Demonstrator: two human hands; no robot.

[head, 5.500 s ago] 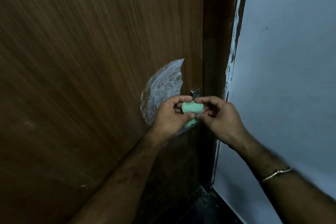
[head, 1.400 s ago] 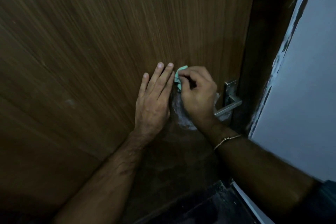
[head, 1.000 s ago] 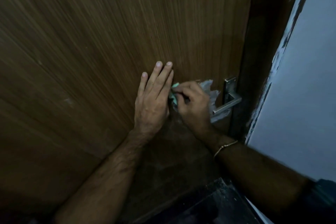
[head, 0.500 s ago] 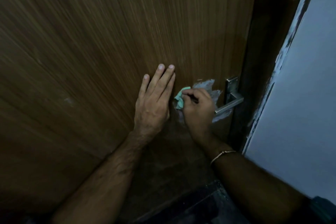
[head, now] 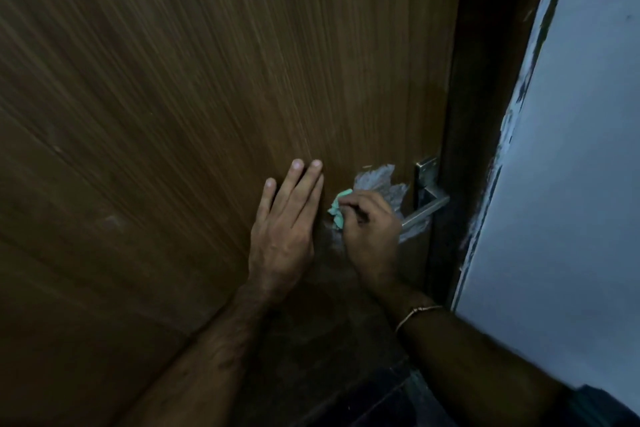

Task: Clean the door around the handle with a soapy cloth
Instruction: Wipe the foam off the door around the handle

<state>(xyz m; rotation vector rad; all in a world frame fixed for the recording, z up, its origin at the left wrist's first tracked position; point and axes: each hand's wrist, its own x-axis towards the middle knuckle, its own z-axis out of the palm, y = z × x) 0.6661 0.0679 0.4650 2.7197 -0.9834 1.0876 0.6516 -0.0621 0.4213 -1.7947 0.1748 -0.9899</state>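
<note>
Item: brown wood-grain door (head: 194,87), shut against its dark frame, with a brushed-metal lever handle (head: 427,204) on a rectangular plate at its right edge. Left hand (head: 285,222) lay flat on the panel, fingers straight and together, holding nothing, just left of the work area. Right hand (head: 370,230) had its fingers curled tight round a small crumpled mint-green cloth (head: 337,210), of which only a wad showed past the knuckles, pressed to the door between the left hand and the lever. A patch of whitish soap film (head: 379,180) lay above and to the right of the knuckles, reaching toward the plate, with more below the lever. A thin metal bangle (head: 417,310) sat on the right wrist. Risks, as judged: the small wad could slip from wet fingers; knuckles could knock the lever; film might dry streaky if left unwiped.
</note>
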